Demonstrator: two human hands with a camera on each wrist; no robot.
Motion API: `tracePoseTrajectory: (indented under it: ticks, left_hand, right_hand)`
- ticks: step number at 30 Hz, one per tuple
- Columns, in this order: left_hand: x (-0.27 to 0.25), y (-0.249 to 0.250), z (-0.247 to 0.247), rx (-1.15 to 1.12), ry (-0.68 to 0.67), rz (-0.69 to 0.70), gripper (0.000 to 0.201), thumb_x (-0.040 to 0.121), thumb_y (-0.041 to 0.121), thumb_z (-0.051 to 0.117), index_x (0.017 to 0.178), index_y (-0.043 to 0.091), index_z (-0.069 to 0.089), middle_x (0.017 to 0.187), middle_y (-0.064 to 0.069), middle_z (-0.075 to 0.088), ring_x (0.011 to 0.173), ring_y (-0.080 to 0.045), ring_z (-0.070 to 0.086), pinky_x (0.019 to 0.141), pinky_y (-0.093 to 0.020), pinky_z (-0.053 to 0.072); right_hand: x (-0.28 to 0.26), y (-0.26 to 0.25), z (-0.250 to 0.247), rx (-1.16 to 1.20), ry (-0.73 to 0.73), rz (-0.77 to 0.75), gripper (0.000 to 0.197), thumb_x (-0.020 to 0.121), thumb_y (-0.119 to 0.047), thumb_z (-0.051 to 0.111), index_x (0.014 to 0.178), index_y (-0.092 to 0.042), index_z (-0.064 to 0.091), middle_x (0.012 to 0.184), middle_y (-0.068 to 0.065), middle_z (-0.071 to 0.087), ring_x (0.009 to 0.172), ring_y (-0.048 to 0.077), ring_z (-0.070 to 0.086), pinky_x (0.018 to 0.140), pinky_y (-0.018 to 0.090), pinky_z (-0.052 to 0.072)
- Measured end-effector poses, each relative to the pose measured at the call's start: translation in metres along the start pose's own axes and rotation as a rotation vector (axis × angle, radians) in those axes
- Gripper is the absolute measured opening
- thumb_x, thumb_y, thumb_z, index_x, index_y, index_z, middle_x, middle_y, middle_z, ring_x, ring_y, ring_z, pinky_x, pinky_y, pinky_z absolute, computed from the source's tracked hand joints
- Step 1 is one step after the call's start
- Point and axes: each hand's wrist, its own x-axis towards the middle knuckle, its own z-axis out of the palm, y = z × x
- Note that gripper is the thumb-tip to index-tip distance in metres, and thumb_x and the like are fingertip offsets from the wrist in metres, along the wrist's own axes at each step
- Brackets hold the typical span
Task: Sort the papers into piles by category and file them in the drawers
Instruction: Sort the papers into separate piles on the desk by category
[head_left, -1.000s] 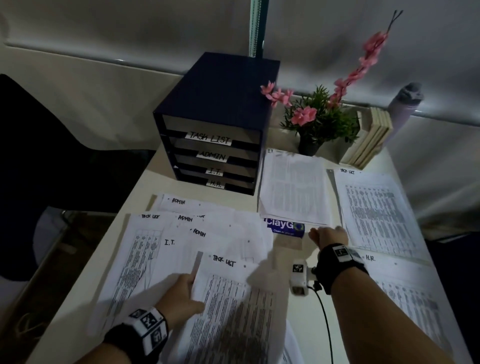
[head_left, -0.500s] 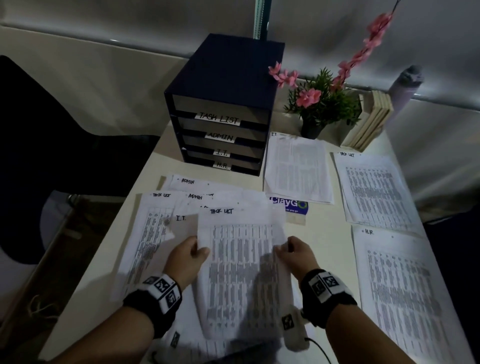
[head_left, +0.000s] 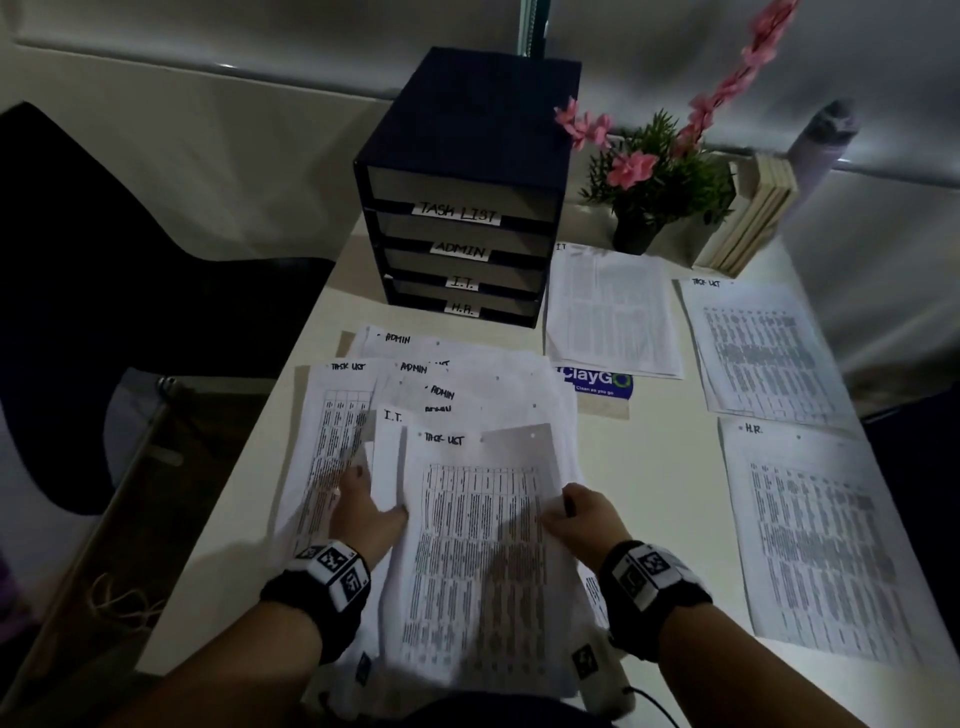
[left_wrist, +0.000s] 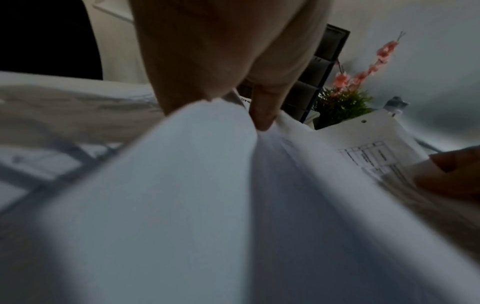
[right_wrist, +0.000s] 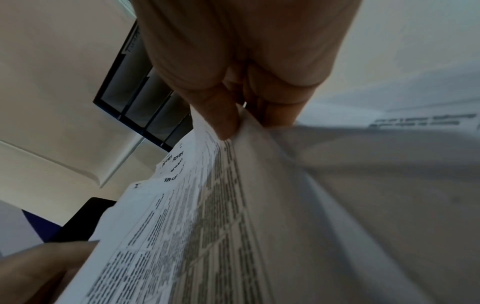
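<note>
Paper sheet (head_left: 478, 545) marked task list, raised over mess at desk (head_left: 649, 467) front edge. Your right hand (head_left: 579, 512) pinches right edge, left hand (head_left: 363, 512) pinches left edge. Light, floppy, creases easily; keep both edges supported.

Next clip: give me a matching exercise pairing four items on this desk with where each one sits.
Items:
1. dark blue drawer unit
2. green potted plant with pink flowers
3. white sheet marked H.R.
4. white printed sheet marked TASK LIST

Places:
A. right edge of the desk, nearest the person
B. held between left hand and right hand
C. back of the desk, left of the plant
D. back of the desk, beside the upright books

Pairs: 1-C, 2-D, 3-A, 4-B
</note>
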Motion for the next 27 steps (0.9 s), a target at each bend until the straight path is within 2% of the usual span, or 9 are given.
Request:
tracePoseTrajectory:
  ticks: [4, 6, 9, 11, 14, 18, 21, 23, 27]
  left_hand:
    - [-0.002, -0.002, -0.002, -0.256, -0.114, -0.082, 0.03, 0.085, 0.016, 0.058, 0.115, 0.02, 0.056, 0.107, -0.003, 0.066, 0.093, -0.024, 0.063, 0.089, -0.042, 0.052]
    - [0.0, -0.002, -0.006, -0.367, -0.163, -0.09, 0.032, 0.084, 0.01, 0.059, 0.114, 0.022, 0.057, 0.107, -0.004, 0.068, 0.094, -0.027, 0.065, 0.089, -0.048, 0.053]
    - [0.009, -0.005, -0.012, -0.235, -0.195, -0.004, 0.02, 0.084, 0.016, 0.063, 0.102, 0.02, 0.066, 0.099, -0.002, 0.072, 0.092, -0.025, 0.068, 0.087, -0.051, 0.053]
    - [0.012, -0.006, -0.012, -0.176, -0.168, 0.07, 0.011, 0.084, 0.013, 0.065, 0.093, 0.019, 0.067, 0.093, -0.003, 0.073, 0.091, -0.025, 0.068, 0.088, -0.051, 0.053]
    - [0.006, 0.006, -0.013, -0.236, -0.137, 0.105, 0.019, 0.082, 0.0, 0.068, 0.097, 0.01, 0.063, 0.093, -0.008, 0.071, 0.092, -0.027, 0.067, 0.09, -0.043, 0.053]
    - [0.005, 0.016, -0.011, -0.292, -0.185, 0.136, 0.022, 0.079, -0.001, 0.072, 0.091, 0.016, 0.066, 0.091, -0.004, 0.073, 0.087, -0.019, 0.068, 0.082, -0.035, 0.054]
    - [0.009, 0.015, -0.008, -0.36, -0.214, 0.112, 0.012, 0.089, 0.012, 0.064, 0.099, 0.019, 0.068, 0.099, 0.001, 0.072, 0.093, -0.017, 0.067, 0.086, -0.035, 0.052]
    - [0.015, 0.01, -0.006, -0.375, -0.187, 0.066, 0.014, 0.095, 0.019, 0.057, 0.103, 0.021, 0.068, 0.101, 0.001, 0.071, 0.095, -0.021, 0.067, 0.089, -0.04, 0.052]
    - [0.025, 0.006, -0.003, -0.258, -0.069, 0.1, 0.033, 0.093, 0.005, 0.053, 0.125, 0.013, 0.052, 0.118, -0.006, 0.062, 0.111, -0.028, 0.059, 0.099, -0.05, 0.046]
  right_hand:
    - [0.0, -0.003, 0.0, 0.085, 0.112, 0.003, 0.025, 0.084, -0.019, 0.062, 0.066, -0.013, 0.045, 0.063, 0.004, 0.051, 0.061, 0.018, 0.048, 0.054, 0.026, 0.038]
    - [0.002, -0.002, -0.006, 0.251, 0.176, 0.029, 0.017, 0.084, -0.014, 0.064, 0.071, -0.018, 0.054, 0.069, 0.004, 0.062, 0.067, 0.021, 0.057, 0.063, 0.03, 0.049]
    - [0.005, 0.004, -0.013, 0.516, 0.215, 0.089, 0.019, 0.082, -0.007, 0.067, 0.08, -0.026, 0.065, 0.085, 0.007, 0.072, 0.08, 0.024, 0.067, 0.08, 0.041, 0.056]
    - [0.008, 0.01, -0.018, 0.549, 0.224, 0.107, 0.015, 0.082, -0.01, 0.069, 0.081, -0.024, 0.067, 0.089, 0.009, 0.073, 0.087, 0.03, 0.069, 0.084, 0.046, 0.056]
    - [0.008, 0.016, -0.021, 0.522, 0.252, 0.113, 0.009, 0.084, -0.006, 0.06, 0.085, -0.015, 0.063, 0.087, 0.016, 0.071, 0.086, 0.037, 0.068, 0.078, 0.052, 0.057]
    - [0.006, 0.022, -0.023, 0.629, 0.215, 0.146, 0.024, 0.082, -0.003, 0.059, 0.101, -0.016, 0.063, 0.091, 0.014, 0.072, 0.086, 0.035, 0.069, 0.08, 0.051, 0.057]
    - [0.007, 0.029, -0.022, 0.574, 0.216, 0.173, 0.002, 0.074, -0.008, 0.061, 0.076, -0.006, 0.062, 0.076, 0.013, 0.066, 0.072, 0.029, 0.063, 0.074, 0.048, 0.056]
    - [0.011, 0.039, -0.024, 0.442, 0.267, 0.156, 0.011, 0.067, -0.019, 0.06, 0.068, -0.009, 0.056, 0.067, 0.01, 0.059, 0.066, 0.021, 0.054, 0.067, 0.045, 0.053]
    - [0.006, 0.048, -0.031, 0.364, 0.284, 0.178, 0.008, 0.065, -0.014, 0.06, 0.06, -0.011, 0.054, 0.064, 0.01, 0.057, 0.066, 0.023, 0.053, 0.069, 0.048, 0.054]
